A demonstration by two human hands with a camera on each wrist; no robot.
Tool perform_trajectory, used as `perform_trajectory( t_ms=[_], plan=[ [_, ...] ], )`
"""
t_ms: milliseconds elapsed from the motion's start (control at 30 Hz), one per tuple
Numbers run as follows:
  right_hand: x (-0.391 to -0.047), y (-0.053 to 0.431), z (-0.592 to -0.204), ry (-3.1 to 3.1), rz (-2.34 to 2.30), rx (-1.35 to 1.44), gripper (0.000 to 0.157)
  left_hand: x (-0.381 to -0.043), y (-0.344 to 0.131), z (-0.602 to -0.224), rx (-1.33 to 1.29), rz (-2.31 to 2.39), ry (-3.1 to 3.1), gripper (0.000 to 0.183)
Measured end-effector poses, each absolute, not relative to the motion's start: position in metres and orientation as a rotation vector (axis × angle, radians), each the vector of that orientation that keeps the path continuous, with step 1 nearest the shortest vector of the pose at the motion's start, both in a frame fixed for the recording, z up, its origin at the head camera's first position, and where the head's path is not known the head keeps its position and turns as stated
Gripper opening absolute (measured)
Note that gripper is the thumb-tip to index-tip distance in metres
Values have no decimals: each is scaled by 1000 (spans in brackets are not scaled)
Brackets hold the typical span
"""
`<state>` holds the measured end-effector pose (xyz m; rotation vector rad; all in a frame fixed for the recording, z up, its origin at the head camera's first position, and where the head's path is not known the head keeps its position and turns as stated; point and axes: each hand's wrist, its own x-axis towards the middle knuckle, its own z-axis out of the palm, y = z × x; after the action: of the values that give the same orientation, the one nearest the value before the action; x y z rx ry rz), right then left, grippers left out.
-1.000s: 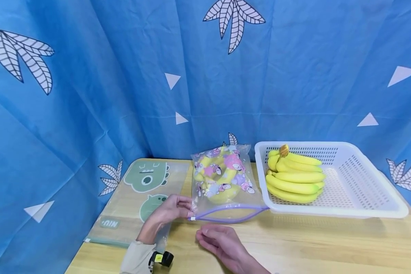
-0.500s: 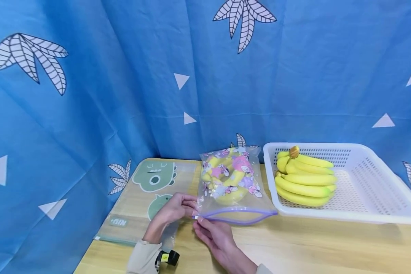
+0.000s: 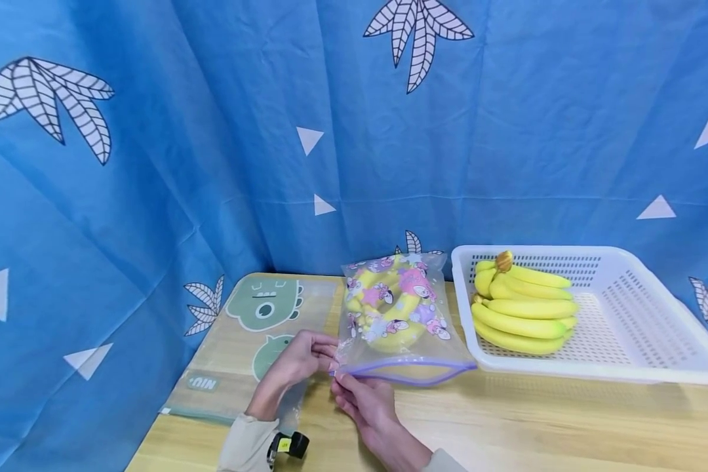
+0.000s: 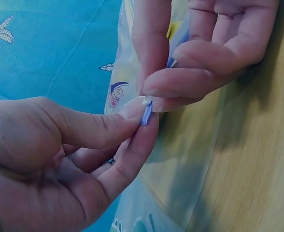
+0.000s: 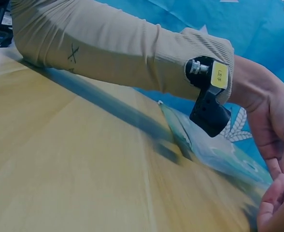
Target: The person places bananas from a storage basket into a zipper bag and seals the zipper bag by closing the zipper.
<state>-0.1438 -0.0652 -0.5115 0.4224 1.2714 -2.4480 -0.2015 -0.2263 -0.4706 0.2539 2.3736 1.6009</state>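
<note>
A clear zip bag (image 3: 360, 354) printed with pink and purple cartoon figures lies on the table with yellow bananas (image 3: 410, 305) inside. Its purple zip edge gapes toward me. At the left end of that edge, my left hand (image 3: 303, 357) pinches the purple strip's tip between thumb and finger, as the left wrist view shows. My right hand (image 3: 370, 406) meets it there, thumb and forefinger pinching the small white slider (image 4: 147, 100), which is mostly covered by fingertips.
Left of the hands lies a flat zip bag (image 3: 212, 351) with green dinosaur prints. A white basket (image 3: 637, 373) at the right holds bunches of bananas (image 3: 522, 308). A blue curtain (image 3: 389, 164) hangs behind the wooden table (image 3: 537, 426).
My right hand has moved up and left to the zip's left corner and now grips the slider. My left hand has kept its hold. The head view has shifted slightly.
</note>
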Motion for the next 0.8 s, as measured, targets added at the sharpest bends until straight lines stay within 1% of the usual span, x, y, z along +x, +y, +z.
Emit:
perform_trajectory(
  t_ms=[167, 367, 800],
  plan=[
    [-144, -66, -512, 1282, -2465, 444, 26, -201, -228, -472, 243, 1624, 2388, 41],
    [-144, -63, -511, 1285, -2487, 477, 24, -201, -231, -471, 193, 1591, 2477, 38],
    [-140, -33, -506, 1330, -2455, 502, 24, -204, -240, -471, 96, 1536, 2559, 36]
  ],
)
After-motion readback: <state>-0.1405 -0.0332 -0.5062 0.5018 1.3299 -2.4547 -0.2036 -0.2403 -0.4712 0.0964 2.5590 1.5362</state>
